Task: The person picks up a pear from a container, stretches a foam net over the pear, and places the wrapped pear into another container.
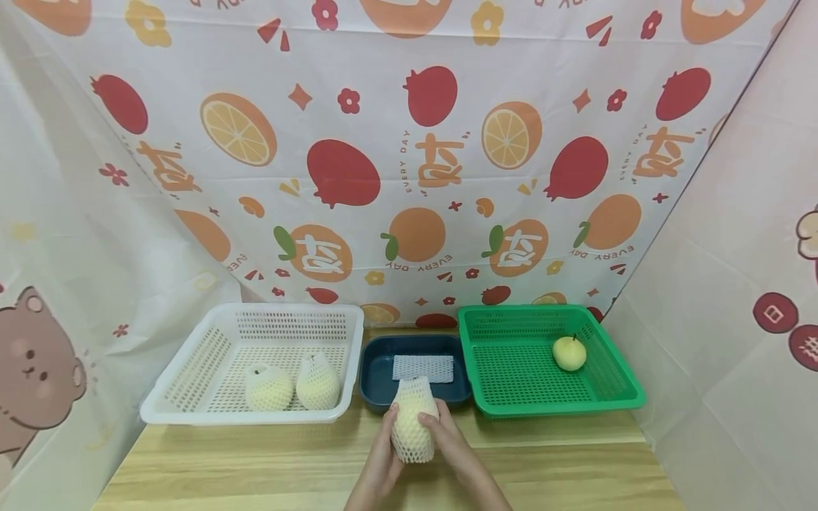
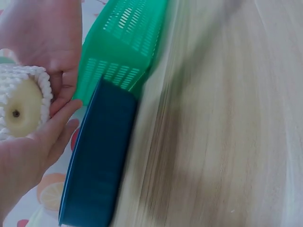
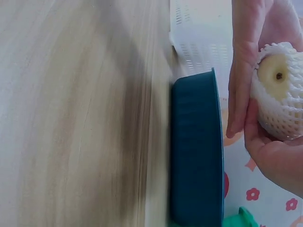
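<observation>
Both hands hold a pale yellow pear (image 1: 412, 426) in a white foam net, raised in front of the dark blue tray. The left hand (image 1: 383, 448) grips its left side, and the right hand (image 1: 449, 434) curls round the right, thumb over the net. In the left wrist view, the net leaves one end of the pear (image 2: 26, 106) bare, with a small dark spot. A flat foam net (image 1: 423, 368) lies in the blue tray (image 1: 377, 394), partly behind the held pear.
At the left, a white basket (image 1: 156, 408) has two netted pears (image 1: 270, 390) in it. One bare pear (image 1: 569, 353) sits in the green basket (image 1: 511, 408) at the right. Behind them hangs a fruit-print cloth (image 1: 383, 71); the wooden table (image 1: 255, 468) extends in front.
</observation>
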Tool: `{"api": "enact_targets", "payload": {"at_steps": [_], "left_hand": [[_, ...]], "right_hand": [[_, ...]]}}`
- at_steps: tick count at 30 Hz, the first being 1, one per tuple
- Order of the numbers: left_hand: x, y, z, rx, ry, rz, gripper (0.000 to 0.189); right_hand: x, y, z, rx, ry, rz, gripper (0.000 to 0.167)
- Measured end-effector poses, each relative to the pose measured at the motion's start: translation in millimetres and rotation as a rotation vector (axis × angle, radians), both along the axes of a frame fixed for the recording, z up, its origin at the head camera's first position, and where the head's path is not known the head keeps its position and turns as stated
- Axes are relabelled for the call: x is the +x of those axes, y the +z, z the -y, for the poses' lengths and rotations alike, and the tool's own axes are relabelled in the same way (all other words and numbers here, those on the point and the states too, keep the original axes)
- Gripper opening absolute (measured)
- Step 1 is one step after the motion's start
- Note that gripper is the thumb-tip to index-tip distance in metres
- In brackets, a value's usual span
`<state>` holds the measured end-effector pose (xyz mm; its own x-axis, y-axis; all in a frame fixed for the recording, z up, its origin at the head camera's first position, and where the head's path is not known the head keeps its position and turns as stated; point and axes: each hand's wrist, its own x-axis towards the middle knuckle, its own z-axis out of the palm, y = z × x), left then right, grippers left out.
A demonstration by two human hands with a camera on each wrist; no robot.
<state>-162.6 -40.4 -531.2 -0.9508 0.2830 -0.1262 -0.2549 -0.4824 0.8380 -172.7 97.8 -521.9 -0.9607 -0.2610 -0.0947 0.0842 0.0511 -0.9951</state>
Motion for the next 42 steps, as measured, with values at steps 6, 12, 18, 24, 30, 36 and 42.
{"api": "enact_targets", "payload": {"at_steps": [6, 12, 18, 24, 30, 36, 42], "left_hand": [[1.5, 3.0, 5.5, 0.043, -0.04, 0.015, 0.07], [3.8, 3.2, 7.2, 0.006, -0.13, 0.003, 0.069], [5.5, 0.7, 2.5, -0.056, -0.117, -0.022, 0.071], [8.2, -2.7, 0.5, -0.079, -0.132, -0.069, 0.072], [10.9, -0.4, 5.1, -0.11, -0.046, -0.079, 0.072], [9.7, -1.7, 20.5, -0.067, 0.018, -0.128, 0.078], [11.4, -5.8, 47.3, -0.038, 0.028, -0.242, 0.072]], "right_hand": [[8.2, 28.3, 3.3, 0.027, -0.004, -0.044, 0.053], [0.1, 5.3, -5.4, 0.004, -0.056, -0.056, 0.047], [-1.7, -6.9, -15.5, -0.068, -0.025, -0.072, 0.051], [-0.9, -6.6, -20.9, -0.118, 0.025, -0.058, 0.053], [-5.9, -5.6, -15.8, -0.185, 0.038, -0.055, 0.051], [-14.6, -11.1, 7.8, -0.372, -0.046, -0.012, 0.053], [-19.9, -25.9, 36.0, -0.471, -0.13, 0.089, 0.039]]}}
